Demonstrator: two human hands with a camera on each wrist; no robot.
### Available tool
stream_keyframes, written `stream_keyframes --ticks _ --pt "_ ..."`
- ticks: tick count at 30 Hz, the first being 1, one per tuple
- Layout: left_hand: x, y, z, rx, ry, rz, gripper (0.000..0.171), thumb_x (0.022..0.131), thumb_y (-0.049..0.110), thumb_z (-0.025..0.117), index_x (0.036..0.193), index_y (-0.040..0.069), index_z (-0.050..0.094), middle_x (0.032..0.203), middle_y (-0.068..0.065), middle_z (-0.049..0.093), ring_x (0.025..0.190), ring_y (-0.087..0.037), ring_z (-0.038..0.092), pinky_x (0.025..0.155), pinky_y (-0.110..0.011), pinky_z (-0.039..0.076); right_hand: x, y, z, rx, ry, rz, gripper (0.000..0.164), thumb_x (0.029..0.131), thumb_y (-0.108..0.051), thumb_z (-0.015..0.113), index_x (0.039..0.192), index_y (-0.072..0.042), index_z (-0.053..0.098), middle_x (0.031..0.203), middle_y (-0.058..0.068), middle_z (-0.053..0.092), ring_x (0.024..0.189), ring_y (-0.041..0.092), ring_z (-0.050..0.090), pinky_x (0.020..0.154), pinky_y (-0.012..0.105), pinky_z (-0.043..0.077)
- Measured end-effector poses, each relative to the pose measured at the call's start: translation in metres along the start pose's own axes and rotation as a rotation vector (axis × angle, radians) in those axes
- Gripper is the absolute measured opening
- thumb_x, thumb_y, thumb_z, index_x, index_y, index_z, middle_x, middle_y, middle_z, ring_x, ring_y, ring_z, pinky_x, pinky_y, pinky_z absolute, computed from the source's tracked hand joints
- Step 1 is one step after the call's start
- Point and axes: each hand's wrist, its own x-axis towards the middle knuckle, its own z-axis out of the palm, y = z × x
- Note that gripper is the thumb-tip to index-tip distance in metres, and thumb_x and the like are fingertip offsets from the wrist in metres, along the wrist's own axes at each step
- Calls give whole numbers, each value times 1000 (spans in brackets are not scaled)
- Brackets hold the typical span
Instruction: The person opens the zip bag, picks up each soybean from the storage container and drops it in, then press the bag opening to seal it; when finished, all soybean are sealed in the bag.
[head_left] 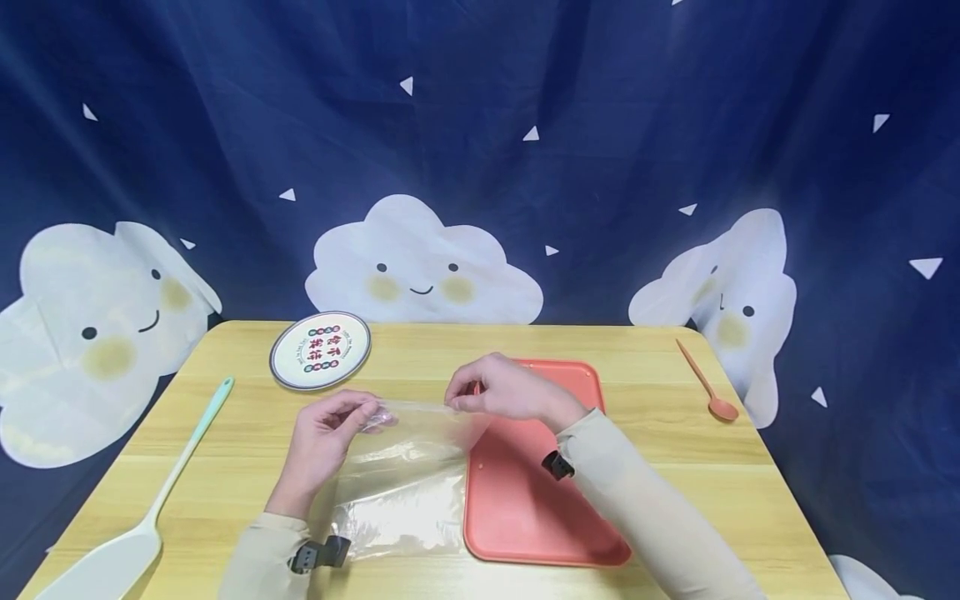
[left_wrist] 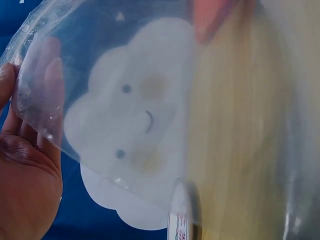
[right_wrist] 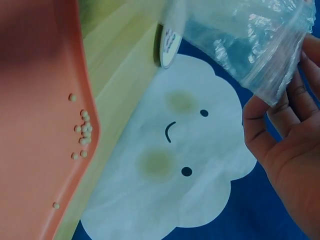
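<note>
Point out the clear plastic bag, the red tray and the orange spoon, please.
Clear plastic bag [head_left: 407, 483]: head view, middle of its sheet.
Red tray [head_left: 532, 497]: head view, on its bare floor.
Orange spoon [head_left: 723, 409]: head view, on its bowl.

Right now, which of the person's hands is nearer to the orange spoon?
Right. The right hand is left of the orange spoon, appearing over the coral tray; the left hand is farther left, past the tray, holding the opposite end of the clear bag.

Wooden table: plate, red tray, spatula, spoon.
</note>
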Motion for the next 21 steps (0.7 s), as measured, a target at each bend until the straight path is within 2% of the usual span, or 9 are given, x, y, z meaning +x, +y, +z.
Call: stream_keyframes --ticks 7,9,11,12,14,15,18,21 --pt "0 0 4 -1 22 -3 9 94 -11 57 100 -14 63 88 -20 71 79 -22 73 69 -36 60 5 -3 6 -24 -4 -53 8 92 -13 70 92 -20 74 83 -14 66 76 6 61 70 25 54" --pt "-1 1 4 55 40 -22 10 94 -10 59 101 -12 65 89 -19 71 79 -20 72 68 -34 60 6 -3 8 -46 4 -55 8 92 -13 70 92 -19 74 83 -14 66 76 5 60 70 24 53" --pt "-2 4 5 160 72 -33 13 92 -6 63 104 -5 67 95 -13 72 83 -14 70 71 -28 59 7 -3 9 -65 11 -48 7 93 -13 70 92 -19 74 84 -15 66 75 5 60 70 24 53" --pt "-3 5 5 225 93 -16 16 90 -5 67 106 -3 68 100 -11 71 88 -12 67 74 -25 57 7 -4 10 -72 12 -45 7 93 -13 70 92 -19 74 84 -15 66 76 5 60 70 24 53" --pt "-4 6 6 375 162 56 21 86 -1 73 106 2 69 104 -6 68 95 -11 59 79 -20 49 8 -5 10 -83 12 -43 6 93 -13 70 92 -18 74 85 -15 66 77 5 60 71 23 52" --pt "-4 7 7 446 207 116 21 84 2 75 104 4 69 103 -6 66 95 -13 56 80 -20 46 8 -6 10 -83 11 -43 5 93 -13 70 93 -17 74 85 -14 66 77 5 60 72 23 52" --pt "-2 9 13 629 324 361 17 81 9 73 94 0 66 92 -9 63 88 -23 51 78 -25 40 9 -8 11 -83 8 -45 5 93 -12 70 94 -15 74 86 -14 66 79 5 61 74 22 52" --pt "1 16 25 750 408 566 24 84 20 67 90 -3 63 84 -13 61 78 -31 51 73 -31 39 10 -10 11 -93 6 -54 5 93 -12 70 94 -14 74 86 -14 66 80 4 60 74 21 52"
